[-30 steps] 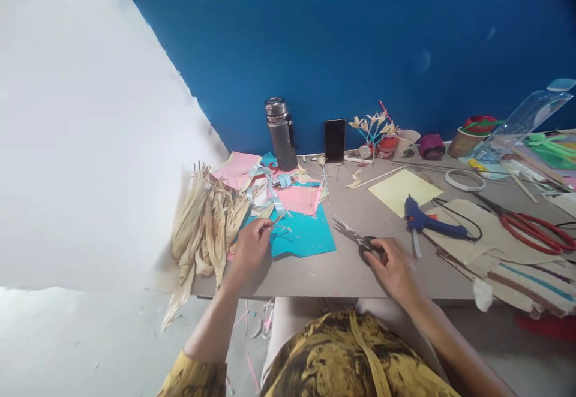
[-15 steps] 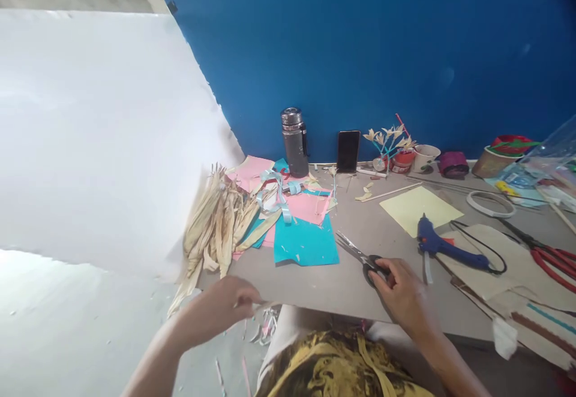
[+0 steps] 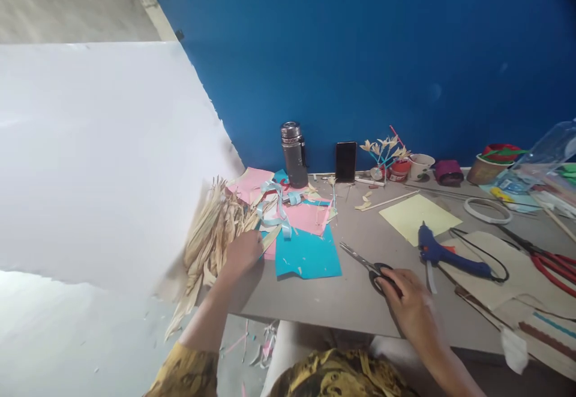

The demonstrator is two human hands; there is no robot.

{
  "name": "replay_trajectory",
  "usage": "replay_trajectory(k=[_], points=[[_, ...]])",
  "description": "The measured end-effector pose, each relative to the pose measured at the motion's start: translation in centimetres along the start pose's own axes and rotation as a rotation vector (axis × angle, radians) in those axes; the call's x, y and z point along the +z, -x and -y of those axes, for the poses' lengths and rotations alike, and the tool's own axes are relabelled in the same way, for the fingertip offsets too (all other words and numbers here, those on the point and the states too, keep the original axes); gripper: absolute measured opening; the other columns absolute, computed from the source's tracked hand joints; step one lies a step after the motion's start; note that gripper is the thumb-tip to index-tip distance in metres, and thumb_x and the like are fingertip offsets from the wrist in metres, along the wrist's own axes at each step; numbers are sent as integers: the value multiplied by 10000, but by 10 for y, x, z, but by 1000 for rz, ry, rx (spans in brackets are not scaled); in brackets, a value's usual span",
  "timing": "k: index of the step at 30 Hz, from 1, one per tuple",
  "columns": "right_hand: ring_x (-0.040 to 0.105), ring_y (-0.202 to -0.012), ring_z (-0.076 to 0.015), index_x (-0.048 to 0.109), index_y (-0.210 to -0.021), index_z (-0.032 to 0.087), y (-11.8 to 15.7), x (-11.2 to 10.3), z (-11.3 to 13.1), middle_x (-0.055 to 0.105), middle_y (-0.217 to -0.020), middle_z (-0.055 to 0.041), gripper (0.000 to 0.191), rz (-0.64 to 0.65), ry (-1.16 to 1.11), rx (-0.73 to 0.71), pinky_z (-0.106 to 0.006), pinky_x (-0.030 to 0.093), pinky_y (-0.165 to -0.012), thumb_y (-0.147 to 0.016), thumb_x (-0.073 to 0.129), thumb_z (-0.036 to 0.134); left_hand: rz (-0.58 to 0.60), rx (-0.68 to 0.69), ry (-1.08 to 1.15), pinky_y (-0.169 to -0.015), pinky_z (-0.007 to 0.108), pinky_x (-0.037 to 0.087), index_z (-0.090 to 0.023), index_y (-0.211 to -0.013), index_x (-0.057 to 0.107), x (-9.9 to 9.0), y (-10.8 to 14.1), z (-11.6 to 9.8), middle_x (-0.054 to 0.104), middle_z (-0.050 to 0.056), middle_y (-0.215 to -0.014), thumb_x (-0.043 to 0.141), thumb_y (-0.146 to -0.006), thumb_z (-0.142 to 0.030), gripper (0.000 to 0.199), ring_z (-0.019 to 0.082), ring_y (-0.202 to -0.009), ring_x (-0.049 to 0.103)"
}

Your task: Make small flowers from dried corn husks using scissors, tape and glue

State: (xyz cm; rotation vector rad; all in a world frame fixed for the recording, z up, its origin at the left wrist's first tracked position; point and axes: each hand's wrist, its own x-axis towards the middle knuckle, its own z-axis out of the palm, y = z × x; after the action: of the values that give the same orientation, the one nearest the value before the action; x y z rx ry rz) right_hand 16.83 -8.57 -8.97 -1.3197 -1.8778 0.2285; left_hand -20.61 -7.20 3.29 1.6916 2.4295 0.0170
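My right hand [image 3: 411, 304] is closed on the black handles of a pair of scissors [image 3: 360, 256], which lie low over the table with blades pointing away and to the left, nearly together. My left hand [image 3: 245, 253] is over the right side of a pile of dried corn husks [image 3: 204, 247], its fingers curled down and mostly hidden. A husk strip shows just past its knuckles, but whether it is gripped is unclear. A blue-green sheet [image 3: 308, 256] scattered with small scraps lies between the hands. Pink paper [image 3: 310, 216] and a curled pale-blue ribbon [image 3: 283, 217] lie behind it.
A flask [image 3: 294, 157] and a phone [image 3: 346, 162] stand by the blue wall, with husk flowers [image 3: 382, 151] and cups beside them. To the right are a yellow sheet [image 3: 416, 217], a blue glue gun [image 3: 450, 256], a tape ring [image 3: 488, 211] and red-handled scissors [image 3: 551, 265].
My left hand has moved from the front table edge up to the corn husks. My right hand stays on the scissors. The view has tilted slightly upward.
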Motion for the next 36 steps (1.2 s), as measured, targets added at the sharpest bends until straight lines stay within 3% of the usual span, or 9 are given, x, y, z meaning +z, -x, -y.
replay_trajectory(k=[8,12,16,20,23,26,29,32,36], points=[[672,-860,-249,680,-976,184,-3,-4,2,691,-942,-120,257,-21,-15,-5,-378,533,-784,-984,504,371,92,-6,100,-570,270,303,-201,-570,543,-30,52,48,533,10,-579,514,-775,-268,217,172,-576,500],[677,-853,-243,697,-958,190,-5,-9,7,704,-924,-119,239,-74,-123,-12,-365,540,-773,-962,536,367,-88,-43,253,-524,252,299,-207,-587,574,-51,102,63,463,-18,-523,540,-805,-357,266,153,-531,433],[657,-742,-219,710,-857,193,-15,-16,35,718,-823,-96,282,-48,-359,143,-324,526,-676,-922,576,433,-311,81,732,-534,242,397,-189,-700,676,-45,125,17,566,6,-617,588,-817,-447,296,154,-583,508],[593,-649,-164,702,-992,171,-44,-23,84,709,-838,-68,363,270,-772,285,-265,481,-573,-889,577,496,-223,291,968,-557,239,436,-174,-626,692,-5,112,-64,619,32,-677,624,-797,-386,281,150,-614,552],[471,-592,-117,671,-856,161,-69,-25,105,597,-704,-1,305,268,-869,262,-234,388,-532,-806,665,463,-59,266,1069,-483,230,399,-172,-642,693,17,101,-104,593,13,-633,636,-781,-394,268,120,-517,490],[326,-527,-88,473,-594,191,-80,-23,107,368,-547,61,361,199,-812,336,-228,282,-492,-816,639,422,37,225,1108,-527,238,445,-179,-800,732,18,90,-122,673,28,-730,671,-747,-381,218,138,-570,553],[315,-542,-90,437,-581,191,-77,-22,102,356,-552,58,340,235,-677,309,-233,263,-508,-823,617,347,-15,273,1177,-637,259,495,-190,-906,752,8,79,-135,721,54,-836,698,-727,-368,258,180,-717,628],[341,-558,-94,512,-605,177,-72,-22,99,418,-569,45,274,269,-610,318,-232,266,-513,-816,612,321,-44,396,1209,-664,258,483,-193,-726,740,4,71,-147,705,44,-759,701,-718,-311,124,184,-729,626],[315,-523,-82,572,-639,170,-70,-26,97,435,-549,54,257,338,-685,414,-221,237,-473,-772,677,363,48,341,1250,-605,253,458,-183,-624,718,10,64,-152,672,22,-626,735,-683,-275,110,154,-610,580]])
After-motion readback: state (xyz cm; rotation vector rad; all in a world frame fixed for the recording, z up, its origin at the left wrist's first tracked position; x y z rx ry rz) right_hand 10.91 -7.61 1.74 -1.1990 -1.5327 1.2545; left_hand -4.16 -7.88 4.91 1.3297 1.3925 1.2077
